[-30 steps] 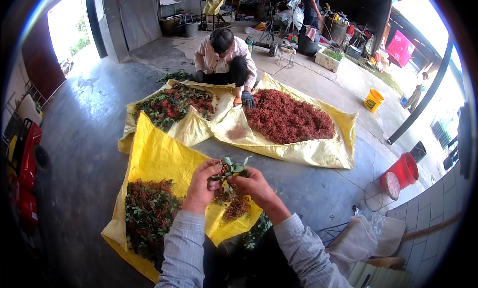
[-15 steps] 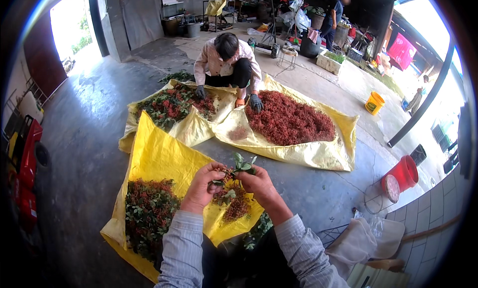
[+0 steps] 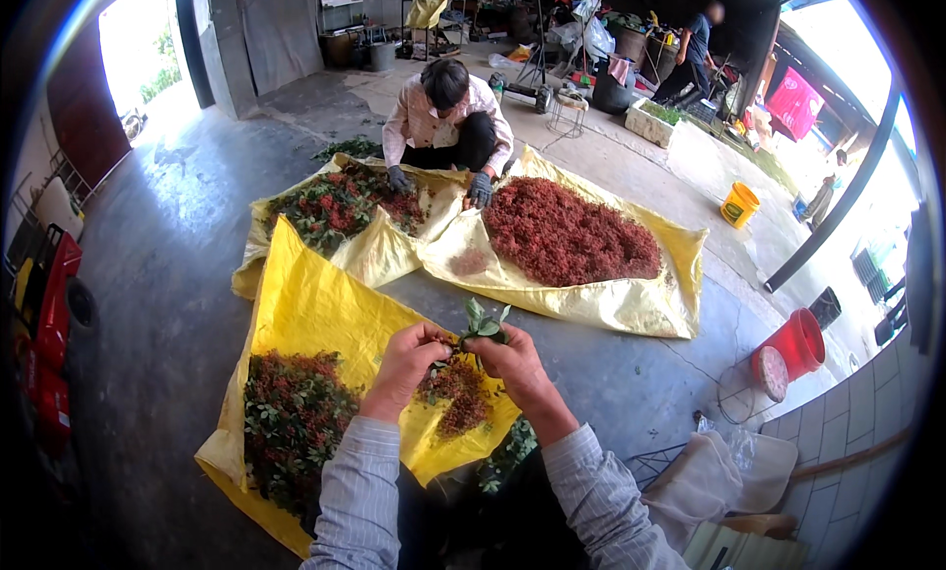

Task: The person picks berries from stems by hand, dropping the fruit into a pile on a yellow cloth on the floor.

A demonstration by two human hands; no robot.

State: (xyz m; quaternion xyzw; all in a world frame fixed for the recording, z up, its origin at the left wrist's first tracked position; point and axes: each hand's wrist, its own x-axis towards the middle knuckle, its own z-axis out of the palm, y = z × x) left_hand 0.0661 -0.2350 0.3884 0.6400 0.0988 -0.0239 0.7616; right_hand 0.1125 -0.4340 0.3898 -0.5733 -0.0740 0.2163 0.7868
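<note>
The person's right hand [image 3: 512, 369] pinches a leafy sprig [image 3: 483, 322]; the left hand [image 3: 404, 367], just beside it, has thumb and fingers pressed together, their hold too small to tell. Below the hands: loose berries [image 3: 463, 399] on a yellow sheet [image 3: 317, 309]. Beyond them: a crouching co-worker [image 3: 448, 127].

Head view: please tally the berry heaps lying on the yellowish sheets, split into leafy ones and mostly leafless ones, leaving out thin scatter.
Leafy: 2 (near leafy heap, far leafy heap)
Mostly leafless: 2 (small near berry heap, large far berry heap)
Total: 4
</note>
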